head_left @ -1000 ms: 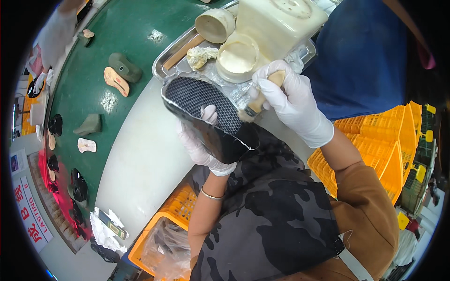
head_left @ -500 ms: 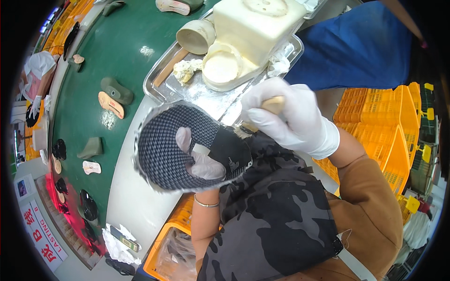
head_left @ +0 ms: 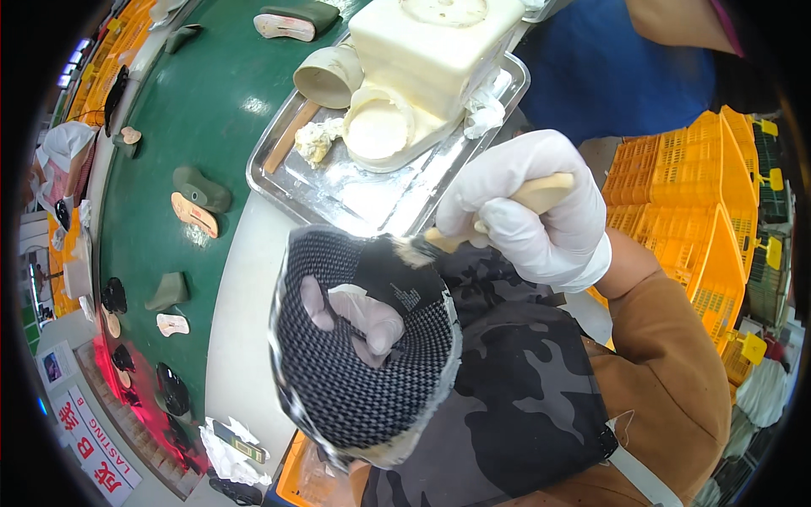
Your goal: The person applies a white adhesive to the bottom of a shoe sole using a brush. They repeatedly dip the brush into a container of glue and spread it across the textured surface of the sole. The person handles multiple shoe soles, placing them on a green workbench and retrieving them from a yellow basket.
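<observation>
A black-and-grey knit shoe upper [head_left: 338, 406] hangs before me, its pale edge turned outward. My left hand [head_left: 363, 317], in a white glove, grips it with fingers poking through the foot opening; the rest of that hand is hidden behind the fabric. In my right hand [head_left: 528, 215], also gloved in white, a wooden-handled brush [head_left: 545, 193] is held between closed fingers. Its pale bristles touch or nearly touch the upper's dark, smooth far edge. Beyond the upper stands a cream squeeze-type dispenser [head_left: 431, 51] with a round cup-like mouth of white paste, set in a metal tray [head_left: 262, 182].
A wooden stick [head_left: 291, 135] and a paste-covered lump [head_left: 317, 144] lie in the tray. Shoe lasts [head_left: 203, 188] with insoles rest on the green conveyor [head_left: 228, 93] to the left. Yellow crates [head_left: 676, 228] are stacked at right. A co-worker in blue [head_left: 608, 76] is close by, far right.
The shoe upper has turned and come nearer, with its side now facing down toward me. My right hand has tilted the brush, so its bristles show at the upper's edge.
</observation>
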A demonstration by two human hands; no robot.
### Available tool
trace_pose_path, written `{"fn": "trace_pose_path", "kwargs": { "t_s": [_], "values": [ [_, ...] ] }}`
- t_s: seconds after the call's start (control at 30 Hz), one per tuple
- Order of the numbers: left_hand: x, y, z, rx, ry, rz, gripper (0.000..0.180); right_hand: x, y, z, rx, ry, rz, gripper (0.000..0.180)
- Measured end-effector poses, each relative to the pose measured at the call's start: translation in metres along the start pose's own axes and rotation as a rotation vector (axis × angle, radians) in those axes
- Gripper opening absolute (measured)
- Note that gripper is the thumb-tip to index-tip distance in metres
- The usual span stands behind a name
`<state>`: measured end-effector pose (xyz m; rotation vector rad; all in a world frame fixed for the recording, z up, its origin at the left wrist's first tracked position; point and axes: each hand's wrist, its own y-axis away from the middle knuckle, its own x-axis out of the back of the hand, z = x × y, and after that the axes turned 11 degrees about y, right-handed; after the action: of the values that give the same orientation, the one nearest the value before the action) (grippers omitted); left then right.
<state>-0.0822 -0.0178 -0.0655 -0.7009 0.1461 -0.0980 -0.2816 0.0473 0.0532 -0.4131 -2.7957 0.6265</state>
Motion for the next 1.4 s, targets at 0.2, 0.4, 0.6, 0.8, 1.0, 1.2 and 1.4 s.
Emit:
{"fn": "trace_pose_path", "kwargs": {
  "t_s": [0.2,0.4,0.6,0.8,1.0,1.2,1.4],
  "values": [
    [0.006,0.013,0.008,0.085,0.026,0.036,0.044,0.003,-0.001,0.01,0.028,0.321,-0.181,0.017],
    [0.01,0.015,0.008,0.112,0.04,0.063,0.042,0.004,-0.004,-0.01,-0.274,-0.039,-0.008,0.008],
    [0.008,0.018,-0.003,0.135,0.067,0.097,0.04,-0.004,-0.001,0.006,-0.361,-0.044,-0.055,0.01],
    [0.01,0.01,-0.007,0.145,0.052,0.156,0.038,-0.026,0.006,0.04,0.129,-0.038,0.08,0.013],
    [0.031,0.022,-0.053,0.354,0.279,0.366,0.037,-0.03,-0.024,0.029,0.205,-0.015,0.282,0.01],
    [0.079,-0.028,0.002,0.442,0.118,0.041,0.034,-0.003,-0.093,0.027,0.081,0.043,0.377,0.016],
    [0.15,-0.042,0.005,0.824,0.87,0.249,0.031,0.047,-0.157,0.081,-0.101,0.004,0.089,0.019]
  ]
}}
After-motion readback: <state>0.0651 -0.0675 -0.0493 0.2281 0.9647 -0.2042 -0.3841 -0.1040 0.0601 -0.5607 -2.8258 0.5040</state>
